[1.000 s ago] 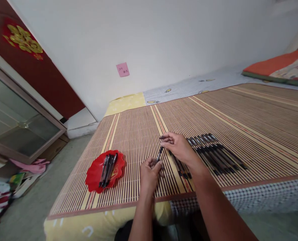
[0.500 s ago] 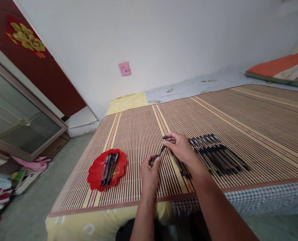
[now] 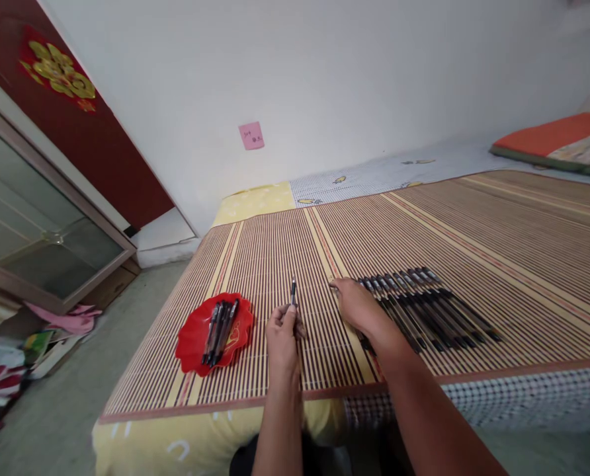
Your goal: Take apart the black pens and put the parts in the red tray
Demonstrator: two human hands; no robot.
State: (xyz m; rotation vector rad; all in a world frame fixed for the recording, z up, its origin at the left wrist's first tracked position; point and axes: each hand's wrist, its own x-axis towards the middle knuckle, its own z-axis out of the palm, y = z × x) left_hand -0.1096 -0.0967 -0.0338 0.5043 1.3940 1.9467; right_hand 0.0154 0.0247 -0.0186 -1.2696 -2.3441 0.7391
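My left hand point(image 3: 282, 332) is closed around a dark pen point(image 3: 293, 293) whose tip points away from me, just above the bamboo mat point(image 3: 285, 251). Over to its right, my right hand point(image 3: 355, 305) rests on the mat with its fingers bent over the near end of a row of several dark pens point(image 3: 424, 304); what lies under its fingers is hidden. A red scalloped dish point(image 3: 190, 337) to the left of my left hand holds several more dark pens point(image 3: 219, 322).
The mat covers a bed with a yellow sheet point(image 3: 255, 198) and a checked cloth along the front edge point(image 3: 498, 396). An orange cushion point(image 3: 553, 135) lies at the far right. A glass-fronted cabinet point(image 3: 32, 244) and clutter on the floor point(image 3: 22, 350) are at the left.
My hands have come apart: the left one kept the pen and turned it to point away, while the right one let go and dropped onto the row of pens.
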